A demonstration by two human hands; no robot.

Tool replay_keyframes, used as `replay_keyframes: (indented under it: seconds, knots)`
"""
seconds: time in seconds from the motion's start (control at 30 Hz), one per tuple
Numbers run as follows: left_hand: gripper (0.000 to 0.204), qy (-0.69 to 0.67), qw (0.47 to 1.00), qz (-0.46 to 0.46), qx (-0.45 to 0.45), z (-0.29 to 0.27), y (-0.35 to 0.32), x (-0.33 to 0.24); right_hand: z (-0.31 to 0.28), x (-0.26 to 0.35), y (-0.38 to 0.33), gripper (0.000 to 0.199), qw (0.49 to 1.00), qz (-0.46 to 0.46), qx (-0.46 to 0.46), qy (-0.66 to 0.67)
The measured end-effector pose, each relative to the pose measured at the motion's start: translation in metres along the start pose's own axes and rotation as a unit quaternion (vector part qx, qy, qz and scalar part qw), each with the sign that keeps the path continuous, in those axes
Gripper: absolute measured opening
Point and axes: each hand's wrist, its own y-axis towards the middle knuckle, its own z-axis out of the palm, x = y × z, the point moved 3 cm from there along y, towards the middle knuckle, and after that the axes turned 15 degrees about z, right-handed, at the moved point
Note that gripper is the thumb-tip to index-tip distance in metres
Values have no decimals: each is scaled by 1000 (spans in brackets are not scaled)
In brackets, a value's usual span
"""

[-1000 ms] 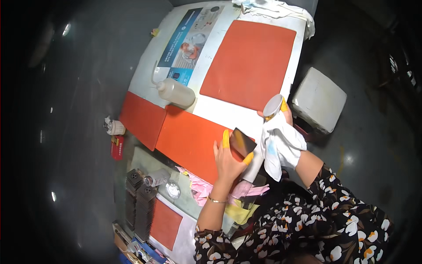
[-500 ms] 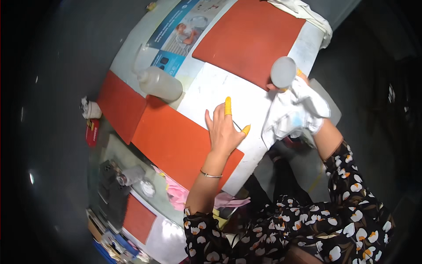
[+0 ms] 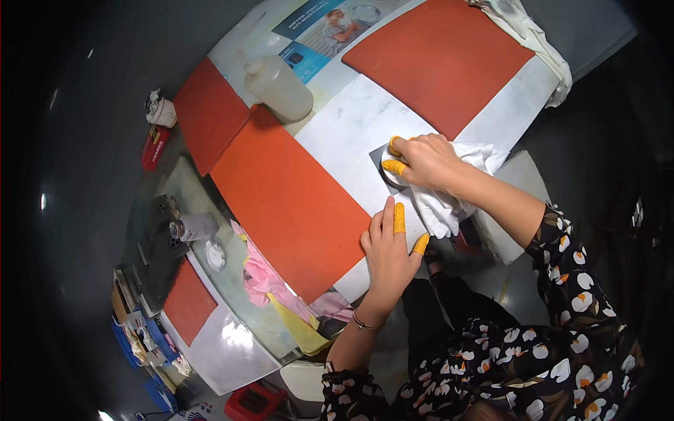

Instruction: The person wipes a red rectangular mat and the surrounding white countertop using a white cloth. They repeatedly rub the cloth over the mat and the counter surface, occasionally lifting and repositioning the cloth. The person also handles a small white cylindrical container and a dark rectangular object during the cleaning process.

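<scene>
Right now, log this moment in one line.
right hand: gripping round disc over dark square plate | left hand: open, over white sheet | white cloth: bunched beneath right hand

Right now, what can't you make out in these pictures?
- Disc: head view; partly hidden by the right hand.
- Dark plate: head view; its middle is covered by the disc.
- Cloth: head view; the right hand hides how it is gripped.
- Block: head view; partly behind the right forearm and cloth.
- Poster: head view; cut off by the top edge.
</scene>
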Motion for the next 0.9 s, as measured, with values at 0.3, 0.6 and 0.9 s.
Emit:
replay_keyframes:
  seconds: [0.3,0.6,0.9]
  knots:
    - [68,32,999,-32,15,4,4,-2,22,15,31,22,998,-16,-37,-54]
    - [66,26,999,-30,-2,1,0,2,30,15,10,20,998,-20,-32,-50]
    - [49,-38,991,10,-126,0,-12,6,26,7,-13,20,1000,-6,1,-27]
